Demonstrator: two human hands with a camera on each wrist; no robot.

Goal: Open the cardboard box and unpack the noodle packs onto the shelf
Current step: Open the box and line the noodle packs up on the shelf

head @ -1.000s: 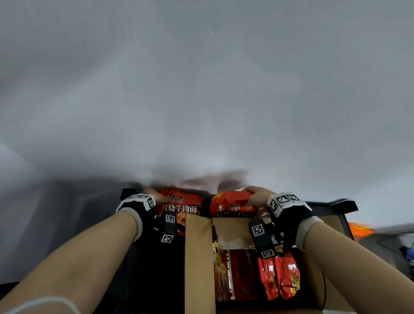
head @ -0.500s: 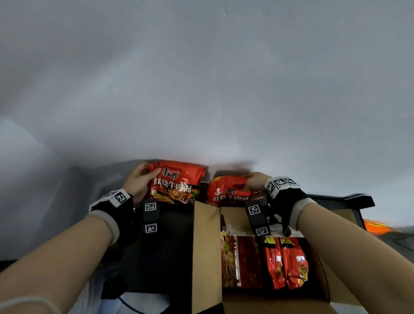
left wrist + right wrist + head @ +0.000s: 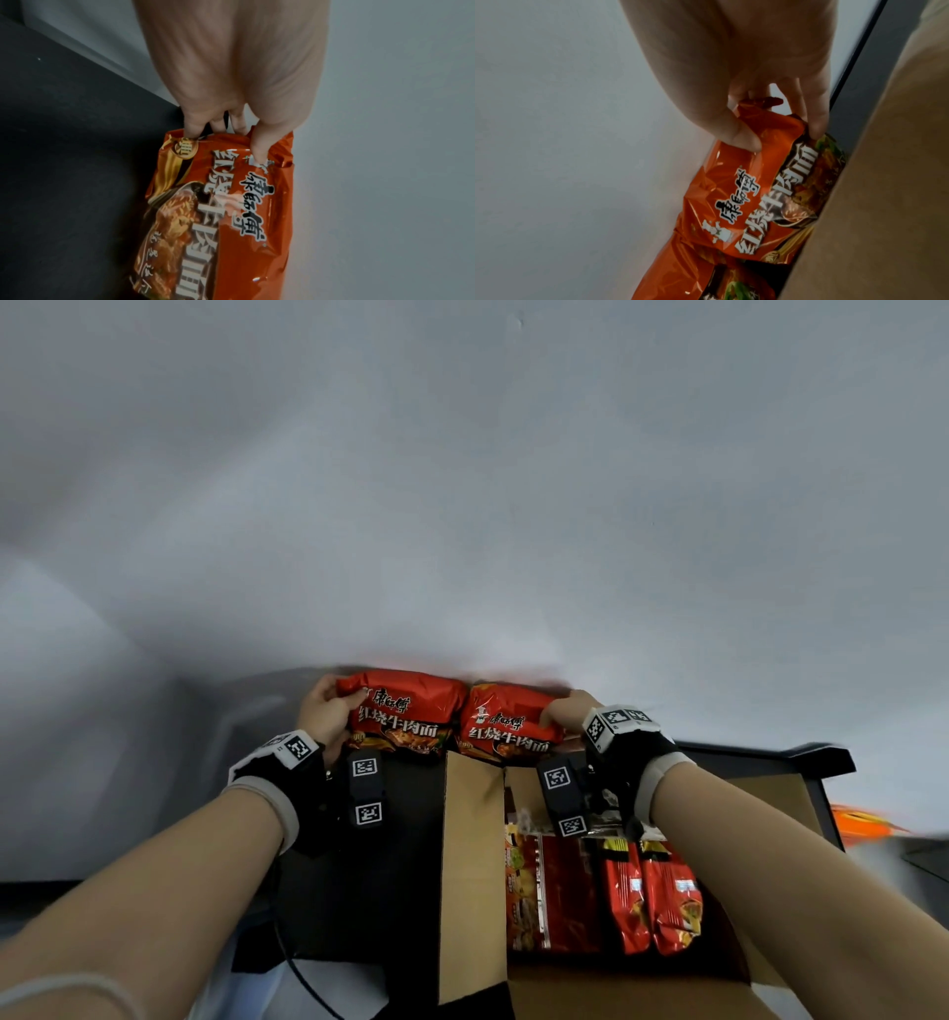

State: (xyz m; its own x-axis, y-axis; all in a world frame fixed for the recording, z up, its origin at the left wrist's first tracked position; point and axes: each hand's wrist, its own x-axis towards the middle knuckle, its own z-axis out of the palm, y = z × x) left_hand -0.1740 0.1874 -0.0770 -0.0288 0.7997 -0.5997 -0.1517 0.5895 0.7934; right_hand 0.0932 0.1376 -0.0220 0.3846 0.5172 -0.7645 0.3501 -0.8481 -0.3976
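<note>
The cardboard box stands open, its flaps raised, on a dark shelf set against a pale wall. Two noodle packs are out of the box and stand side by side at the back of the shelf, touching or nearly touching each other and leaning against the wall. The left hand grasps the left noodle pack at its outer end, thumb on the printed face and fingers curled behind the crimped seal, as the left wrist view confirms. The right hand grasps the right noodle pack likewise at its outer end, thumb and fingers pinching the gathered film. Further packs remain inside the box, upright and packed close together. In judgement, the packs are light, with a thin, glossy, crinkling wrapper that is likely slippery, and the brittle noodle block inside would crack under a hard squeeze. The soundest hold appears to be the sealed end or a light pinch across the short edges, as both hands now have it. The step in hand appears to be setting this pair against the wall; the unpacking is only partly done. An orange object lies blurred at the right edge and cannot be identified.
</note>
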